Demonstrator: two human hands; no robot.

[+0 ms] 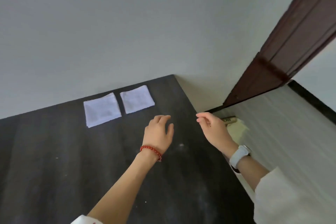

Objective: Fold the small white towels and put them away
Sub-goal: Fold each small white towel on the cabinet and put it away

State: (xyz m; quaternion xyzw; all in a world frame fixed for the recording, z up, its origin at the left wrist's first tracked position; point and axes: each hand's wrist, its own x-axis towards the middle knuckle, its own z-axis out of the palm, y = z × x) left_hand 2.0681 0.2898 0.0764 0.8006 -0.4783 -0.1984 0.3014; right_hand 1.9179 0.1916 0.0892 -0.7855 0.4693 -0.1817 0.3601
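Here, two folded towels (pixel 119 105) just beyond both loosely open, empty grips (pixel 160 131).

Far edge of the dark matte table (pixel 72 169): two small folded white towels, left (pixel 102 112), right (pixel 137 99), side by side, apart.
Near side: both hands, left (pixel 159 132), right (pixel 212 129).

Two folded white towels (pixel 102 109) (pixel 137 99); two hands (pixel 159 131) (pixel 212 127); one table (pixel 54 169).

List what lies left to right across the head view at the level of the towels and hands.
Left folded towel → right folded towel → left hand, above the black table → right hand, past the table's right edge → cardboard roll on the floor.
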